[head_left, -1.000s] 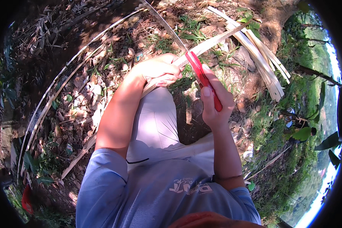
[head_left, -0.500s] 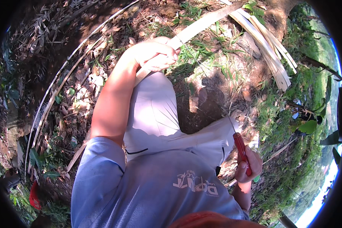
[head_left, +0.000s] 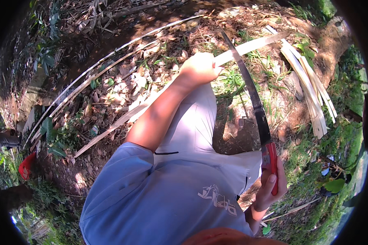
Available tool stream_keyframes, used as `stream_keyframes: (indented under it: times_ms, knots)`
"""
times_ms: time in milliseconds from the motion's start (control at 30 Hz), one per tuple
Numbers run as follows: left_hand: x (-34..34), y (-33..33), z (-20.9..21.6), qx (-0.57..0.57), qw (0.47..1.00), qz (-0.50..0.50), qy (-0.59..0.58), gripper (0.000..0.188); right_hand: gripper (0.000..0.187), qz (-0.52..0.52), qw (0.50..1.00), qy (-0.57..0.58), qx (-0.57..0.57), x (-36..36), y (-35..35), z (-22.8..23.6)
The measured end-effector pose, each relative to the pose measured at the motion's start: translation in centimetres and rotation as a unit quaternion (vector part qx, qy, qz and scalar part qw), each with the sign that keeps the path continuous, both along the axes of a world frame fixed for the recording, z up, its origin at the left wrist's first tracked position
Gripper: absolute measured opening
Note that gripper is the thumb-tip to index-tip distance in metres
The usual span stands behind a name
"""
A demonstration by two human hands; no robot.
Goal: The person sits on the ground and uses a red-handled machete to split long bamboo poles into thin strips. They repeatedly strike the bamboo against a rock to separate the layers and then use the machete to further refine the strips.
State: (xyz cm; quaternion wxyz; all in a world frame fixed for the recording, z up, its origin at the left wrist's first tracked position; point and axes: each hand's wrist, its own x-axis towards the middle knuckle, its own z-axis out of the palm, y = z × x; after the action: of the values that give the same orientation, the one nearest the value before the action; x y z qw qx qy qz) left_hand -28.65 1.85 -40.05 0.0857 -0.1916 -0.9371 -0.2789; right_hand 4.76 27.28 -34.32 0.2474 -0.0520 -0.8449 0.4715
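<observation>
My left hand (head_left: 198,68) grips a long pale bamboo strip (head_left: 253,44) that runs from the upper right down past my knee to the lower left. My right hand (head_left: 270,183) is closed around the red handle of a long curved knife (head_left: 253,98). The blade points up and away, and its tip crosses the strip just right of my left hand. I sit with my knees in grey trousers (head_left: 194,118) under the strip.
A bundle of cut pale strips (head_left: 310,90) lies on the ground to the right. Two long thin strips (head_left: 102,65) arc across the leaf litter at the left. Grass grows at the right, and a red object (head_left: 26,165) lies at the far left.
My right hand, down by my hip half a second ago, has swung the knife up so that the blade reaches the strip. My left hand keeps its hold on the strip.
</observation>
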Motion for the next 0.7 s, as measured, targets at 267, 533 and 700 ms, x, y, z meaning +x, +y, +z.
stream_keyframes:
  times_ms: [267, 533, 700]
  knots:
    - [1.1, -0.9, 3.5, -0.054, 0.997, -0.024, -0.044, 0.045, 0.047, 0.021, 0.998, 0.002, -0.053, 0.6, -1.1, 1.5]
    - [1.0, -1.4, 6.9, -0.051, 0.995, 0.029, -0.083, 0.056, 0.041, 0.083, 0.990, 0.068, -0.091, 0.8, -0.7, 1.3]
    - [-1.6, -0.8, 3.8, -0.085, 0.989, 0.061, -0.101, 0.052, 0.040, 0.092, 0.989, 0.070, -0.089, -0.7, -0.2, -0.1]
